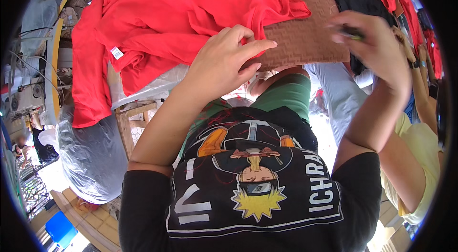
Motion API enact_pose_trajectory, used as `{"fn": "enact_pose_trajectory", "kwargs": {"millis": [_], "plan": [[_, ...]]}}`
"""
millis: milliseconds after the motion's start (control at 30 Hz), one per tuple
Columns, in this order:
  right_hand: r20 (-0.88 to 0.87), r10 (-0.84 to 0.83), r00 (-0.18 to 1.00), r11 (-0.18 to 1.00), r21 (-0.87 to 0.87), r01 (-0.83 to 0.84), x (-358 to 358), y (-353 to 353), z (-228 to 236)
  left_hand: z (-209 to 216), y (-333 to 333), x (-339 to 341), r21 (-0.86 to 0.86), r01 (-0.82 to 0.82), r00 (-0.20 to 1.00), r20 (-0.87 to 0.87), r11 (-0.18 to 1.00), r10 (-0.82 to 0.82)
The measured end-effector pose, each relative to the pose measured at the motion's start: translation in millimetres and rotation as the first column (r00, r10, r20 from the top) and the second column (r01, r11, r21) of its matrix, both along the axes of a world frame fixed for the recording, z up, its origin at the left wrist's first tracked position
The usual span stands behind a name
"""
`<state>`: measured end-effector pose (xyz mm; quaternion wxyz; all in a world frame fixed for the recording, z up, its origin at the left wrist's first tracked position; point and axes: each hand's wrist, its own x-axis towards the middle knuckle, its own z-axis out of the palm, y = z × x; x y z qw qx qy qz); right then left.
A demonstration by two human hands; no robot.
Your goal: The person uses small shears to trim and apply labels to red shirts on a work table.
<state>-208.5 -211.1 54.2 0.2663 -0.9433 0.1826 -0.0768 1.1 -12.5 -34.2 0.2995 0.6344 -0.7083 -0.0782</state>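
Note:
A red long-sleeved garment lies spread and rumpled over the work table, with a small white and pink tag on it. My left hand hovers at the garment's near edge, thumb and forefinger apart, with nothing visible between them. To the right, above the brown patterned cloth, my right hand is raised and smeared by motion. Its fingers close round a small dark tool with a greenish spot; blur hides its exact kind.
More red and black garments lie at the far right. Beside me on the right sits a person in a yellow top, arms toward the cloth. A large plastic-wrapped bundle stands at the left, with a blue container below it.

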Motion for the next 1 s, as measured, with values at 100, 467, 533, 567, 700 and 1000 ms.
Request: {"fn": "enact_pose_trajectory", "kwargs": {"millis": [100,467,533,567,700,1000], "plan": [[0.103,0.187,0.977,0.980,0.051,-0.193,46,10,-71,-5,-1,5,0.086,-0.066,0.992,0.112,0.994,0.057],[0.258,0.066,0.964,0.981,0.158,-0.109,70,31,-121,-14,4,0,0.116,-0.393,0.900,-0.153,0.912,0.408],[0.355,-0.018,0.935,0.978,0.198,-0.057,68,39,-105,-10,4,1,0.069,-0.455,0.863,-0.214,0.888,0.458],[0.402,-0.058,0.914,0.975,0.220,-0.035,67,44,-94,-9,4,2,0.047,-0.489,0.840,-0.245,0.871,0.484],[0.459,0.086,0.884,0.938,0.263,-0.228,60,64,-73,-15,5,-5,0.154,-0.441,0.625,-0.655,0.884,0.426],[0.530,0.196,0.825,0.846,0.335,-0.415,62,64,-65,-9,12,-3,0.106,-0.469,0.397,-0.861,0.877,0.317]]}}
